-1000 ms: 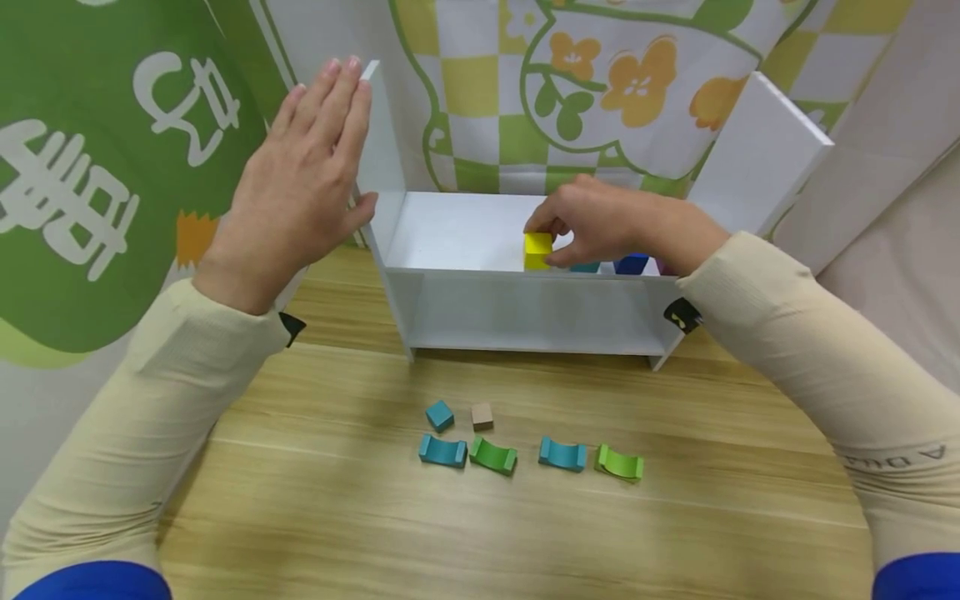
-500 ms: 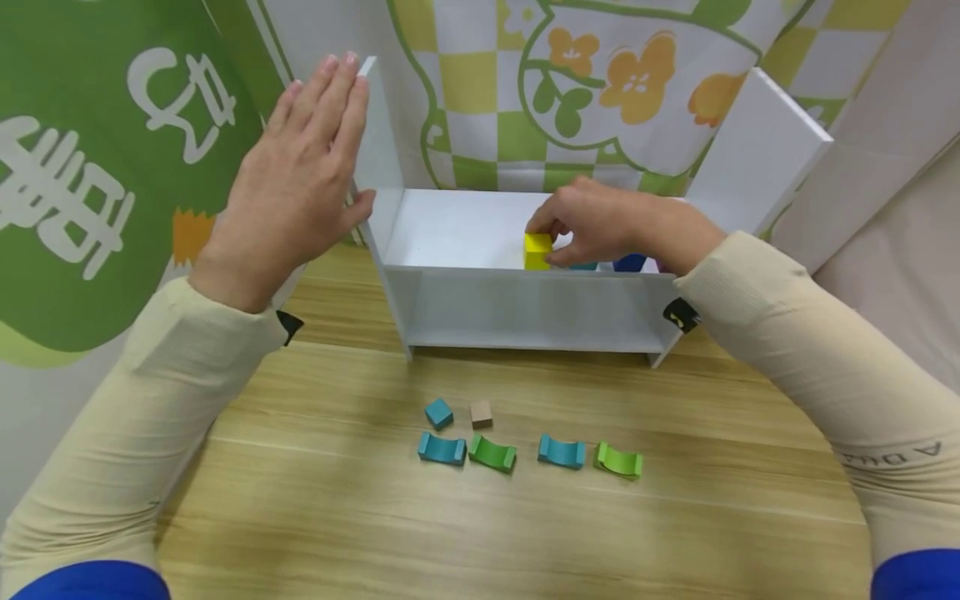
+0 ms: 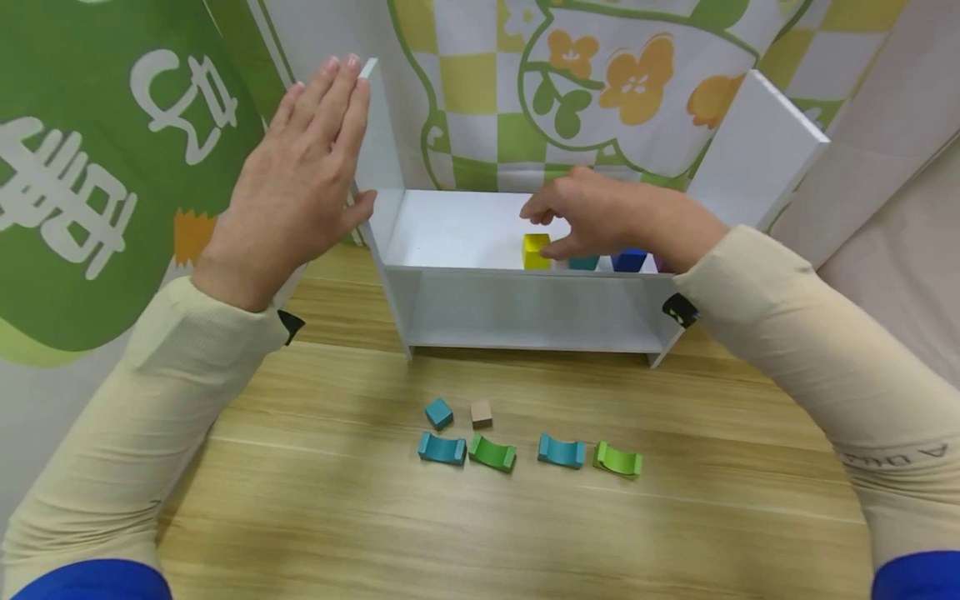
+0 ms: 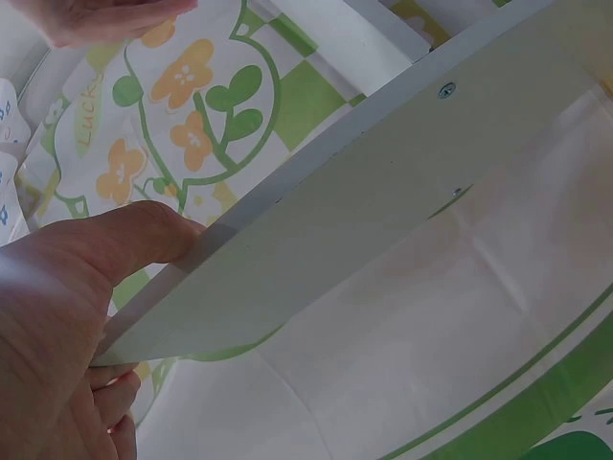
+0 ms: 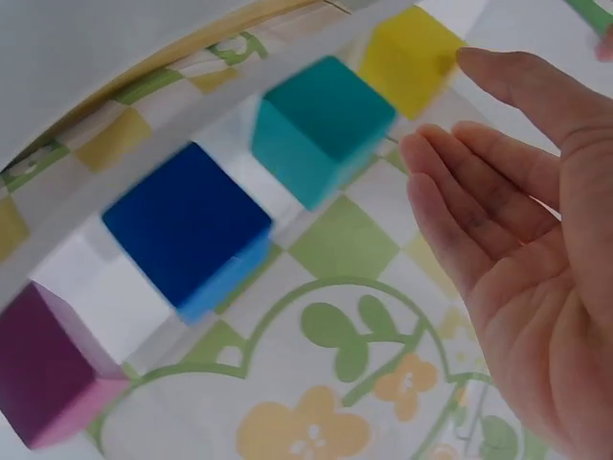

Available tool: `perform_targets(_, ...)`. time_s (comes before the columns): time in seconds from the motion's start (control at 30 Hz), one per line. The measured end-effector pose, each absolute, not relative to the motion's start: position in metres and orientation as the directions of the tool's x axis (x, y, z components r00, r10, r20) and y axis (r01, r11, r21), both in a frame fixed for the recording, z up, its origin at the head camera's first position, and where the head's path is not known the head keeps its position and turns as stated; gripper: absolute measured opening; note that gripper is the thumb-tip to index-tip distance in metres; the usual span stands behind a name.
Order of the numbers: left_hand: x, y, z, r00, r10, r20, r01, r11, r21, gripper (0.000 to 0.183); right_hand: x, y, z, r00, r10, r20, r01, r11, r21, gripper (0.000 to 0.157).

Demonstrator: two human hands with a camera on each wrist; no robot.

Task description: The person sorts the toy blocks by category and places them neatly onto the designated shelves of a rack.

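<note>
While right hand (image 3: 603,215), fingers parted and gripping nothing, hovers at yellow block (image 3: 536,252) on upper shelf (image 3: 446,229), left hand (image 3: 296,179) pinches side panel (image 3: 382,146). Block probably light, rigid, smooth: grasp by opposite faces.

cream sleeves (image 3: 817,358) | dark lettering (image 3: 896,457) on right one | blue cloth (image 3: 97,579) at their upper ends | bare hands (image 3: 296,183)

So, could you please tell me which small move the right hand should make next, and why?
I'd probably lift the right hand clear of the yellow cube. The fingers are off it, only the thumb is at its edge, and the cube sits on the upper shelf in a row with the teal cube, blue cube and purple cube.
</note>
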State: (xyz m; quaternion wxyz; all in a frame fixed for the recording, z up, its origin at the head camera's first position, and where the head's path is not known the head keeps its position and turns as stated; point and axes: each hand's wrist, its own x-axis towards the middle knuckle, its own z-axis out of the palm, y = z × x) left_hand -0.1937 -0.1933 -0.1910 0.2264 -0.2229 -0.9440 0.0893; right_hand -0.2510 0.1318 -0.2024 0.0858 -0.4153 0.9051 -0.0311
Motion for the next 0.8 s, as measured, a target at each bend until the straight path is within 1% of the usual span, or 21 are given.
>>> perform_targets(0.2,-0.194,-0.194,-0.191,-0.802,0.459,0.382,0.38,0.886,-0.266,0.101,-0.237,0.125,-0.192,-0.602,-0.795,-0.077,-0.786,0.607,-0.122,0.047)
perform_targets(0.4,-0.194,-0.194,-0.19,-0.807,0.459,0.372,0.384,0.886,-0.258,0.101,-0.216,0.112,-0.194,-0.513,-0.855,-0.072,-0.84,0.518,-0.164,0.043)
perform_targets(0.53,-0.195,-0.194,-0.191,-0.805,0.461,0.374,0.387,0.885,-0.257,0.101,-0.204,0.101,-0.204,-0.48,-0.87,-0.114,-0.853,0.493,-0.171,0.043)
perform_targets(0.73,-0.195,-0.195,-0.191,-0.796,0.468,0.384,0.395,0.882,-0.255,0.1,-0.192,0.088,-0.232,-0.467,-0.855,-0.226,-0.84,0.509,-0.19,0.049)
perform_targets(0.8,-0.195,-0.195,-0.191,-0.795,0.467,0.386,0.394,0.883,-0.256,0.1,-0.19,0.085,-0.244,-0.458,-0.855,-0.245,-0.841,0.506,-0.192,0.049)
